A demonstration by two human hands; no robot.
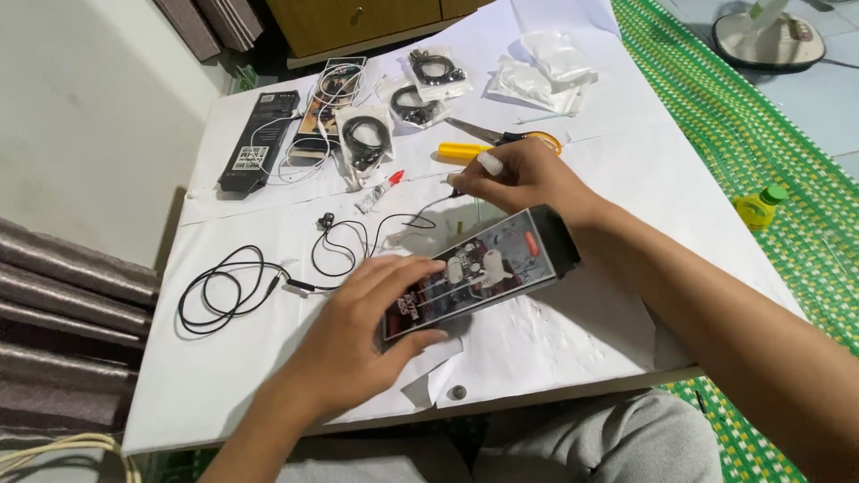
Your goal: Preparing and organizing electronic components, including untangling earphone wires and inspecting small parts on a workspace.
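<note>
You are working over the low white paper-covered table [555, 358], and the step in hand looks to me like packing or unpacking an earphone set: the long clear-fronted retail box with black ends and white earbuds inside [479, 273] lies tilted across the table's near middle, its far end toward two o'clock. Your left hand [358, 335] comes in from seven o'clock, palm down, fingers spread and curled over the box's near end, thumb tucked under its lower edge, so it steadies the box rather than lifts it. Your right hand [523, 179] reaches in from four o'clock with the forearm crossing behind the box; its fingers are pressed together, thumb and forefinger pinching the end of the thin black earphone cable [335, 255], just beyond the box at twelve o'clock. That cable runs off toward nine o'clock in loose loops that lie flat on the paper. I judge that the next move calls for a firm hold on the box and slack in the cable, since the loops could snag. Farther off at twelve o'clock lie the yellow-handled scissors [501, 141], and at eleven o'clock clear plastic bags of coiled black cables [365, 141].
</note>
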